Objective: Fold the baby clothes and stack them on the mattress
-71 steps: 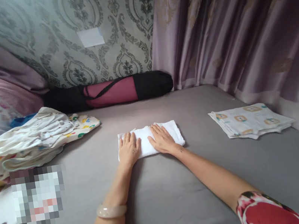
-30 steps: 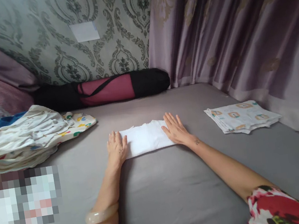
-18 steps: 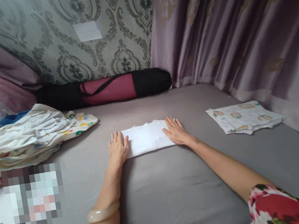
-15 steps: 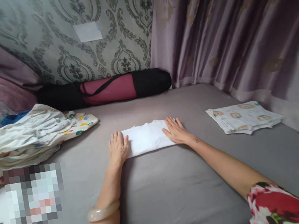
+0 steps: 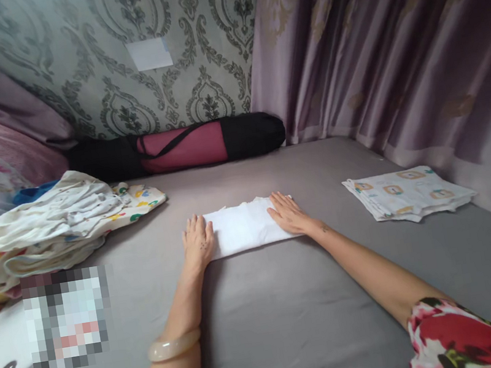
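Observation:
A white folded cloth (image 5: 245, 227) lies flat as a long rectangle on the grey bed sheet (image 5: 266, 311). My left hand (image 5: 198, 241) rests palm down on its left end, fingers stretched forward. On the right end lies my right hand (image 5: 288, 213), also palm down, with its fingers flat and slightly apart. The cloth's near edge is straight, while its far edge looks uneven. What kind of cloth it is, the folds do not show.
On the right lies a folded stack of printed cloth (image 5: 409, 192). A heap of light clothes (image 5: 59, 216) is at the left, with a white device (image 5: 10, 345) and its cable nearer. A black and maroon long bag (image 5: 184, 147) lies along the wall.
Both hands stay flat on the white cloth. The whole view has shifted slightly, so things appear a little further right; nothing else has visibly moved.

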A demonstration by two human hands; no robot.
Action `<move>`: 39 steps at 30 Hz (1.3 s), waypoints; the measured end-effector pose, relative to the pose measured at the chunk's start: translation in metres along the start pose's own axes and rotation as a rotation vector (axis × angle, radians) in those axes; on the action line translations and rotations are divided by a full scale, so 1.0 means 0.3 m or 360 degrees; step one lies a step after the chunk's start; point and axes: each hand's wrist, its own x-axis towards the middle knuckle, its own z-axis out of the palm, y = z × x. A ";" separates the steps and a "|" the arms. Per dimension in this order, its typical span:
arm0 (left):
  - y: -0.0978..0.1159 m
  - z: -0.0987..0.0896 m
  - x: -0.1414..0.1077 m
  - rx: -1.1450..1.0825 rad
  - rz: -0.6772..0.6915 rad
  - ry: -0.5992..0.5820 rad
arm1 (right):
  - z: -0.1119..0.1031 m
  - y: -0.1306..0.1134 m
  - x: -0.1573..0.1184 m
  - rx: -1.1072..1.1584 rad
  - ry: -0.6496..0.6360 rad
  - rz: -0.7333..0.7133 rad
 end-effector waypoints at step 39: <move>0.002 -0.218 -0.037 -0.0707 -0.0222 0.1522 | 0.081 -0.351 0.027 -0.0068 0.0096 -0.0205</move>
